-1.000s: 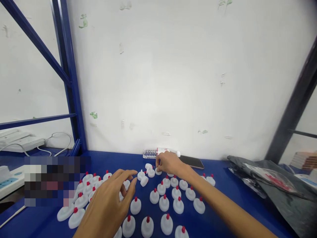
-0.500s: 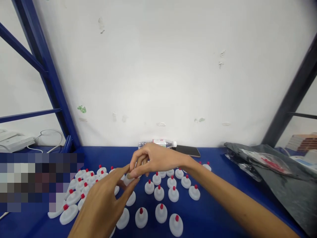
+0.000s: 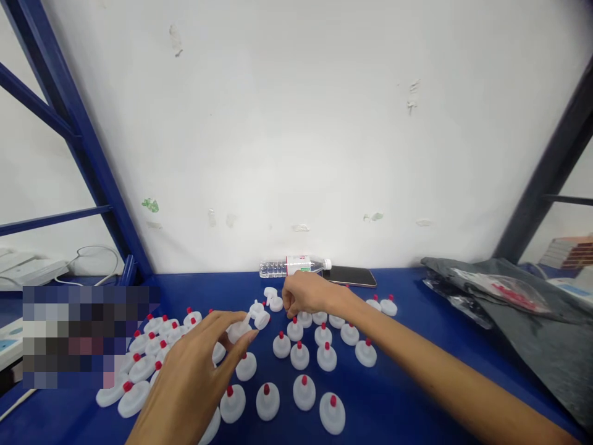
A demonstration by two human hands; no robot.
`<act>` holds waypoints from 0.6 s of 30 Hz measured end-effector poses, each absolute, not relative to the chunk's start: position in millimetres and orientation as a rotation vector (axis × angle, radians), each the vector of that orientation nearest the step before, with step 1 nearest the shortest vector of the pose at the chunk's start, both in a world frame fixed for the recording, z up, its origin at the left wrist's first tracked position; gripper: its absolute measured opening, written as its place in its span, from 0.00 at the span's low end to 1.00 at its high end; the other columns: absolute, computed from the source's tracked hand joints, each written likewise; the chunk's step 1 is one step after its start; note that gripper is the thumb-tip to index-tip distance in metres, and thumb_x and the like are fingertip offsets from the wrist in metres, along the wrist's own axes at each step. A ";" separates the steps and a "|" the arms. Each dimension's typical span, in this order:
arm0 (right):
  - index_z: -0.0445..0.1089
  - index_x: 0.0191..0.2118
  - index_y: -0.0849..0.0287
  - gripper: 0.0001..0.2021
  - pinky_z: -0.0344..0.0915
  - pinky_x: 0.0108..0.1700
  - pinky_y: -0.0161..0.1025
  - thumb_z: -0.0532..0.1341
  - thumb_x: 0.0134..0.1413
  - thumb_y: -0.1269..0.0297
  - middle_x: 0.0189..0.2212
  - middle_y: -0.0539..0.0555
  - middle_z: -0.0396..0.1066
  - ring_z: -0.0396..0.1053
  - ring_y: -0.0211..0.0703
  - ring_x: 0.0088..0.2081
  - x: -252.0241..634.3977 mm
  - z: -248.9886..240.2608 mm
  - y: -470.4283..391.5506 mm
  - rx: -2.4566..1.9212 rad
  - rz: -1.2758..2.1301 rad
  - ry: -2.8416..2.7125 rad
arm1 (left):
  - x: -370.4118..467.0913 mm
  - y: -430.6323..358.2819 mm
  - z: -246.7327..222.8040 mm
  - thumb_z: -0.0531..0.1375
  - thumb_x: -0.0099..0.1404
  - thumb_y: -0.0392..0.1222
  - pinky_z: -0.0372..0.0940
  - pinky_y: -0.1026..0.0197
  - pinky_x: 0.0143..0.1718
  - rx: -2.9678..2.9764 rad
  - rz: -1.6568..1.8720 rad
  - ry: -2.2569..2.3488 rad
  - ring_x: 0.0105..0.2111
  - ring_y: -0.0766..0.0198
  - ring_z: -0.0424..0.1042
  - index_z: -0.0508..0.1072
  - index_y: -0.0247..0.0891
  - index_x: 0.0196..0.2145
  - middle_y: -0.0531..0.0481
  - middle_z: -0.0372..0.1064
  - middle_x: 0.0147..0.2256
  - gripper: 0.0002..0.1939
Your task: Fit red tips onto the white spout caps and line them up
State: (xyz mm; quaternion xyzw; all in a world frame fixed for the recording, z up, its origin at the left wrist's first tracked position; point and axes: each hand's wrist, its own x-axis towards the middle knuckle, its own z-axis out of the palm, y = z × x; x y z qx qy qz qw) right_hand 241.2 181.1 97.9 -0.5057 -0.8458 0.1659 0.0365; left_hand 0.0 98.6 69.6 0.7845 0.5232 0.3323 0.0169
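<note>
My left hand pinches a white plastic bottle whose white flip top hangs open at its upper right. My right hand is bent down at the back of the bottle group, its fingers closed; what they hold, if anything, is hidden. Just left of it lies another white cap piece. Several small white bottles with red tips stand before and beside my hands, one of them a white bottle near the front.
A clear water bottle lies by the wall, next to a black phone. Grey plastic bags cover the right side. More red-tipped bottles crowd the left, by a blurred patch. Blue table and blue frame posts.
My right hand has left the bottle in my left hand and moved right to the back of the bottle group. The held bottle's white top now shows.
</note>
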 end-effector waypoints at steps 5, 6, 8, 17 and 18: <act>0.78 0.24 0.62 0.10 0.63 0.33 0.35 0.63 0.44 0.84 0.29 0.55 0.81 0.77 0.46 0.33 237.0 96.8 179.4 -1.496 0.525 -2.557 | -0.6 98.5 73.8 0.55 0.67 0.63 0.64 0.61 0.20 2.313 0.972 1.666 0.14 0.64 0.68 0.80 0.46 0.47 0.55 0.77 0.27 0.25; 0.78 0.26 0.62 0.10 0.64 0.33 0.35 0.63 0.46 0.83 0.29 0.55 0.81 0.77 0.46 0.34 237.6 99.5 178.8 -1.473 0.543 -2.531 | 0.7 97.5 75.9 0.54 0.67 0.64 0.64 0.60 0.20 2.285 0.967 1.671 0.14 0.63 0.68 0.80 0.45 0.48 0.54 0.77 0.27 0.26; 0.80 0.34 0.61 0.07 0.67 0.34 0.34 0.64 0.52 0.77 0.33 0.55 0.81 0.78 0.45 0.35 238.9 107.3 176.7 -1.415 0.594 -2.477 | 4.0 95.4 80.0 0.55 0.65 0.64 0.64 0.59 0.19 2.234 0.951 1.685 0.13 0.62 0.68 0.80 0.44 0.50 0.54 0.78 0.27 0.28; 0.81 0.42 0.56 0.08 0.71 0.42 0.37 0.69 0.58 0.61 0.39 0.54 0.81 0.77 0.43 0.41 221.0 132.1 153.5 -0.659 1.145 -2.125 | 4.7 92.8 80.3 0.57 0.64 0.64 0.65 0.57 0.23 2.165 0.998 1.792 0.15 0.60 0.70 0.75 0.46 0.58 0.57 0.77 0.25 0.31; 0.81 0.41 0.56 0.07 0.71 0.41 0.37 0.69 0.58 0.62 0.38 0.53 0.81 0.77 0.42 0.40 218.6 131.4 152.1 -0.622 1.186 -2.099 | 3.8 93.2 79.5 0.58 0.64 0.64 0.65 0.57 0.24 2.177 1.031 1.793 0.16 0.60 0.71 0.75 0.46 0.58 0.58 0.77 0.25 0.30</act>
